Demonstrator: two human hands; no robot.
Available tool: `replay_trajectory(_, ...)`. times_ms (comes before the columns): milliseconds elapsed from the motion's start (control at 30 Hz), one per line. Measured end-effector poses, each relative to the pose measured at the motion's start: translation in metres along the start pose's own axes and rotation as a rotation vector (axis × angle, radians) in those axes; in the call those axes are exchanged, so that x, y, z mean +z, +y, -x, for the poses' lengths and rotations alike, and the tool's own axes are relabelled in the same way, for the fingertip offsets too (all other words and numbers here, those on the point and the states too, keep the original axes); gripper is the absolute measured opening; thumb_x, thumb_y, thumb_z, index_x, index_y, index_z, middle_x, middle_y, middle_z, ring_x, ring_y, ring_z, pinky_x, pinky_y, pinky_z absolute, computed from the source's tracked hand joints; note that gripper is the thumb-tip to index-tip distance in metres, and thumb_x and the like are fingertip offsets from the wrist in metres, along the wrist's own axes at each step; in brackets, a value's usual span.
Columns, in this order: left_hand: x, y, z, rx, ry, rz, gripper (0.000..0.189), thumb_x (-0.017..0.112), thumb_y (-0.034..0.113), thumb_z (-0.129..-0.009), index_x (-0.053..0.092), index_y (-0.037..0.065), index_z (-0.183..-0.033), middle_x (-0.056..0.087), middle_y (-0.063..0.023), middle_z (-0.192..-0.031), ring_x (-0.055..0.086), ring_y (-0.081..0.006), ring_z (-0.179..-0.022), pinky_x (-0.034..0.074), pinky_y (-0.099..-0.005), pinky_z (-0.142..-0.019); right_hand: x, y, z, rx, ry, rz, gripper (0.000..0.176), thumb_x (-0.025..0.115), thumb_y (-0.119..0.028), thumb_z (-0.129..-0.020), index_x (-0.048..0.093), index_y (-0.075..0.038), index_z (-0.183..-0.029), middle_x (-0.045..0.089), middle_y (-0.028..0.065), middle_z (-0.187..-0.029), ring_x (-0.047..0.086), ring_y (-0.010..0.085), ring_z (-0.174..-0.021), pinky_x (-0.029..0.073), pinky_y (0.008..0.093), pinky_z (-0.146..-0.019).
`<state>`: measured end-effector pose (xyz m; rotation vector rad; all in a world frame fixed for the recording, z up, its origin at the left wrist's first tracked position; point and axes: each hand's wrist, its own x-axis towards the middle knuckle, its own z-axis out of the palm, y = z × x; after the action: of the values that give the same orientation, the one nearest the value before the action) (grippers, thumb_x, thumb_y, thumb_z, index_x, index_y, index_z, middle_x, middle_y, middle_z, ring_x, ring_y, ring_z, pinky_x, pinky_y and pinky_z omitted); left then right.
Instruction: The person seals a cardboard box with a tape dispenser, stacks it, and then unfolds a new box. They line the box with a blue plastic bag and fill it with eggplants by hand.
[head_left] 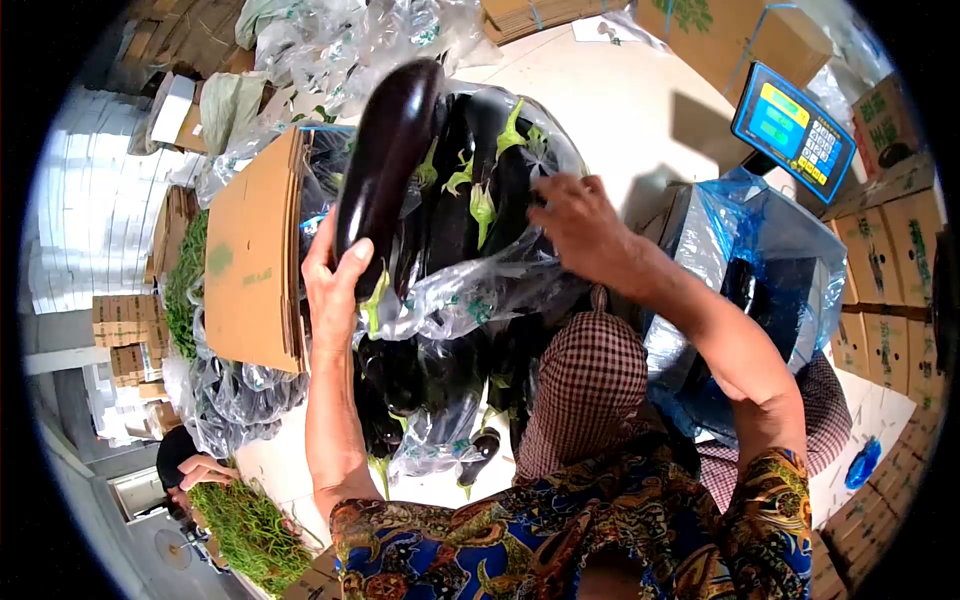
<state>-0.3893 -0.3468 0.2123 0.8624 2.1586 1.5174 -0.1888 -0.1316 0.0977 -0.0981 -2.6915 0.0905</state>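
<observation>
A large, glossy dark eggplant is in my left hand, its green stem end pointing down toward me. The thumb lies across its lower part. It tilts over the left side of a clear plastic bag, where several more eggplants with green caps lie side by side. My right hand is at the bag's right edge, its fingers curled and slightly blurred; what they grip, if anything, is hidden. Nearer my body, more eggplants lie partly under clear film.
Flattened cardboard stands left of the bag. On the right are a blue-lined crate and a scale display. Stacked boxes line the far right. A person is beside green peppers at lower left.
</observation>
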Motion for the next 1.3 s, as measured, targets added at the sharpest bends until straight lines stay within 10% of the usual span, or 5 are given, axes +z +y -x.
replay_trajectory(133, 0.011, 0.019, -0.013, 0.086, -0.074, 0.265, 0.073, 0.062, 0.047, -0.08, 0.046, -0.002, -0.132, 0.059, -0.0211, -0.116, 0.062, -0.0214, -0.092, 0.052, -0.03, -0.072, -0.024, -0.031, -0.004, -0.103, -0.627, -0.312, 0.009, 0.061, -0.012, -0.078, 0.065, -0.008, -0.085, 0.06, 0.0089, -0.085, 0.057, 0.0242, -0.09, 0.038, 0.0435, -0.076)
replay_trajectory(767, 0.134, 0.063, 0.035, -0.443, -0.626, 1.38, 0.076, 0.039, 0.062, -0.088, 0.048, -0.002, -0.127, 0.061, -0.0283, -0.099, 0.059, -0.0262, -0.064, 0.046, -0.0296, -0.04, -0.13, -0.002, 0.054, 0.362, 0.284, -0.956, 0.041, 0.068, -0.027, -0.086, 0.055, -0.001, -0.115, 0.068, 0.014, -0.089, 0.068, 0.0238, -0.075, 0.054, 0.0344, -0.064)
replay_trajectory(967, 0.172, 0.095, 0.067, -0.083, -0.448, 0.588, 0.062, 0.049, 0.054, -0.088, 0.054, -0.001, -0.116, 0.063, -0.0114, -0.098, 0.062, -0.0238, -0.08, 0.052, -0.0347, -0.067, -0.178, -0.025, 0.051, 0.663, 0.523, -1.468, 0.05, 0.07, -0.028, -0.083, 0.045, 0.0, -0.116, 0.058, 0.0055, -0.093, 0.054, 0.0123, -0.095, 0.044, 0.0259, -0.081)
replay_trajectory(1133, 0.248, 0.155, 0.119, 0.359, -0.877, 0.239, 0.089, 0.064, 0.053, -0.076, 0.034, -0.003, -0.139, 0.046, -0.0142, -0.129, 0.047, -0.0236, -0.117, 0.036, -0.0363, -0.1, -0.247, -0.03, 0.131, 0.343, 1.262, -1.5, 0.019, 0.063, -0.02, -0.088, 0.052, -0.008, -0.097, 0.049, -0.0026, -0.085, 0.046, 0.0065, -0.081, 0.038, 0.025, -0.07)
replay_trajectory(1300, 0.305, 0.176, 0.186, 0.405, -1.279, 0.122, 0.085, 0.061, 0.019, -0.071, 0.026, 0.0, -0.146, 0.04, -0.0133, -0.138, 0.042, -0.0236, -0.125, 0.032, -0.0352, -0.105, -0.273, -0.043, 0.245, 0.855, 1.446, -1.665, 0.032, 0.077, -0.024, -0.074, 0.06, -0.002, -0.09, 0.062, 0.0057, -0.077, 0.061, 0.0154, -0.063, 0.052, 0.0286, -0.058)
